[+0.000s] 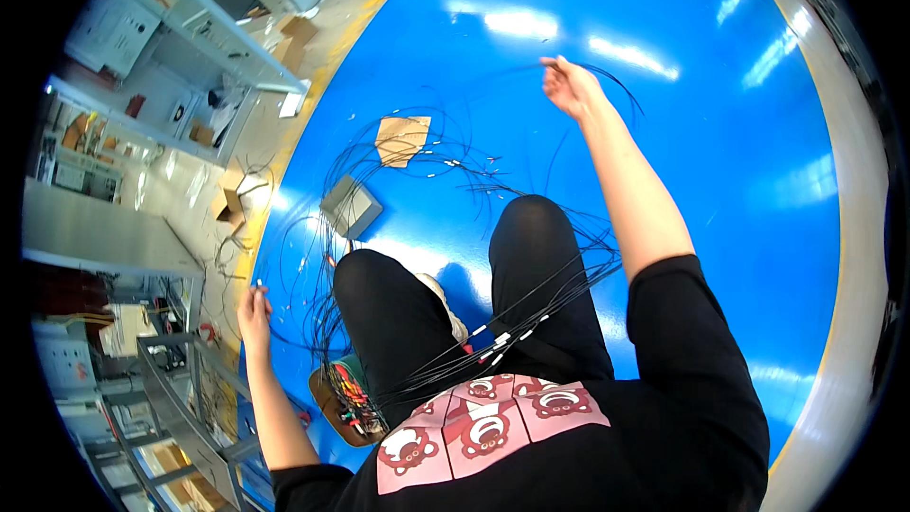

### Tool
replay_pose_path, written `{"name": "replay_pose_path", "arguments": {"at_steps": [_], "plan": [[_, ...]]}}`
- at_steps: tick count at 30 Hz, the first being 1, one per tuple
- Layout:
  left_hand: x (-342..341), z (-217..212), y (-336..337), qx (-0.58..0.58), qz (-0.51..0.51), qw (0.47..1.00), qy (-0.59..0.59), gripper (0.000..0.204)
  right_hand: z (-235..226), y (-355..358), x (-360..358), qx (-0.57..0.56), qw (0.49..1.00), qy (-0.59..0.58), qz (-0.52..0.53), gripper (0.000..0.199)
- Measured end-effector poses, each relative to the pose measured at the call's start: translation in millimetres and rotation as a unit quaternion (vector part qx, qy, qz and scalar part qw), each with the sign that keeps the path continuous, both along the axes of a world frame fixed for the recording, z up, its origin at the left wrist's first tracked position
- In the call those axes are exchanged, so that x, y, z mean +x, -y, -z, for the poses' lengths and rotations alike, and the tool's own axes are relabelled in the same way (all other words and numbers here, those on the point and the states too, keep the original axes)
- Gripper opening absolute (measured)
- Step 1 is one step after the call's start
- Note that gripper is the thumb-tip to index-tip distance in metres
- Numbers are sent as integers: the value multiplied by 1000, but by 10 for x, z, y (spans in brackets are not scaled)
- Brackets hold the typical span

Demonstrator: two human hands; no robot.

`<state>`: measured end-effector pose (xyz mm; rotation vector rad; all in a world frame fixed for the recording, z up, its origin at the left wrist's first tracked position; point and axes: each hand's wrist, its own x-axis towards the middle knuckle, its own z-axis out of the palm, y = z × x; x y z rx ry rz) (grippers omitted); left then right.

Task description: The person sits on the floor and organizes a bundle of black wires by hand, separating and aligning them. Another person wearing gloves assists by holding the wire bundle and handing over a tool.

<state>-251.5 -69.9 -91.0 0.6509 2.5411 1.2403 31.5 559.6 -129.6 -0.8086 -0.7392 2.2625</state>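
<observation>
Out to the far right, my right hand (pixel 573 87) is closed in a pinch on a thin black wire (pixel 614 82), whose loose end curves off to the right. My left hand (pixel 254 315), low on the left, is also closed, with a small white-tipped wire end (pixel 259 283) sticking up from its fingers. A bundle of black wires (pixel 559 296) with white labels (pixel 500 346) lies across my thighs. More loose black wires (pixel 327 308) tangle on the floor beside my left knee. How the held wires join the bundle cannot be made out.
A grey box (pixel 351 207) and a flat brown cardboard piece (pixel 403 140) lie on the blue floor (pixel 739 228) ahead. By my left thigh stands an open container (pixel 325 402) of coloured wires. A metal cart frame (pixel 190 398), cabinets (pixel 114 33) and cardboard scraps (pixel 227 201) line the left.
</observation>
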Motion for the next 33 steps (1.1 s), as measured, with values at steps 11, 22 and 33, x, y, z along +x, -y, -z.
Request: {"name": "replay_pose_path", "arguments": {"at_steps": [11,22,33], "plan": [[-631,815,68,-145,-41,961,-232,37,-316,1266,-51,285,909,183,-244,35],[2482,-225,-1682,-152,431,888,52,25,69,2031,2087,172,955,240,-24,24],[2575,-332,-1617,-213,393,863,235,39,-107,2889,2224,182,950,230,-105,20]]}}
